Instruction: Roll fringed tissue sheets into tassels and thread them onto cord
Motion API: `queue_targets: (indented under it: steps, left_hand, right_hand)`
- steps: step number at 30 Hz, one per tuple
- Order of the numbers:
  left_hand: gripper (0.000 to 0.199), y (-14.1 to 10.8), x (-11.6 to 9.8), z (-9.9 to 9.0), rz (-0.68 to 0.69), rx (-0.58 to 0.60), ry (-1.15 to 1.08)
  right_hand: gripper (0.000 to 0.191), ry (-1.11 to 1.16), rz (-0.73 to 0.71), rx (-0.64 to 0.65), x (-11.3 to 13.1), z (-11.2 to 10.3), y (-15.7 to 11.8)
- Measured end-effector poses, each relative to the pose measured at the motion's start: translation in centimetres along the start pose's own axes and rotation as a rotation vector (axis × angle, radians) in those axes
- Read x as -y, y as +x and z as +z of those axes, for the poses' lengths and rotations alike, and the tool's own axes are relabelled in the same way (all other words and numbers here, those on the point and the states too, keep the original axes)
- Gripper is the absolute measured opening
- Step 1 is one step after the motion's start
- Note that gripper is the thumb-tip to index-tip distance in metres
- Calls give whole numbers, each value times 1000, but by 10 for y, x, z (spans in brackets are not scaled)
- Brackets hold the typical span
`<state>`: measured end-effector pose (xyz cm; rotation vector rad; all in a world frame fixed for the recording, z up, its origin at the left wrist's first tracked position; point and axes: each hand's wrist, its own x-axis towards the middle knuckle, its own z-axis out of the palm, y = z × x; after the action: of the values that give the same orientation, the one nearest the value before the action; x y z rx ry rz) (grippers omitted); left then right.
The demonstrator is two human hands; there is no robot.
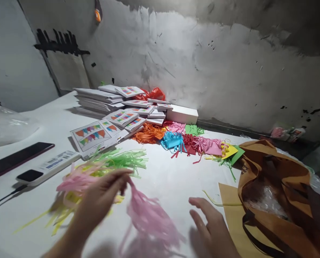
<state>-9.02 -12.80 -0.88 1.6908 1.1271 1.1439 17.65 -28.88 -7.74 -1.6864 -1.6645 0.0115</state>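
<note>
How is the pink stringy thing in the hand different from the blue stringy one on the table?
The pink tassel is pale pink; the blue bundle is bright blue. The left hand pinches the pink tassel at one end, while the blue bundle lies on the white table. The pink tassel is nearer the camera and looks bigger; the blue bundle is farther back. Both have thin strips.

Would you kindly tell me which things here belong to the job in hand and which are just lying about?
Likely the job: pink tassel in left hand; loose tassels; tassel bundles; printed packets.
Probably lying about: smartphone; white corded device.
</note>
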Motion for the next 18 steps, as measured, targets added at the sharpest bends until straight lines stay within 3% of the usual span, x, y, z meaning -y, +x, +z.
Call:
queue_targets:
  steps: [2,5,8,10,12,14,18]
  left_hand:
    - [34,37,2,-42,12,-185,173]
    - [45,81,14,-90,88,-358,644]
    - [58,108,24,-99,238,-410,904]
    - [53,119,24,-77,374,-276,869]
    - [41,126,18,-34,451,-24,831]
    - [35,136,11,22,508,229,831]
    - [11,171,19,138,620,527,828]
  right_hand:
    - [28,-91,11,146,-25,-1,37]
    - [21,-172,12,217,-58,20,103]
    - [24,-295,44,247,-87,55,172]
    - [29,-395,82,270,-104,77,212]
    - [31,-484,84,298,-119,94,241]
    - [33,-552,43,327,-132,104,258]
    - [32,-637,-88,357,-156,100,261]
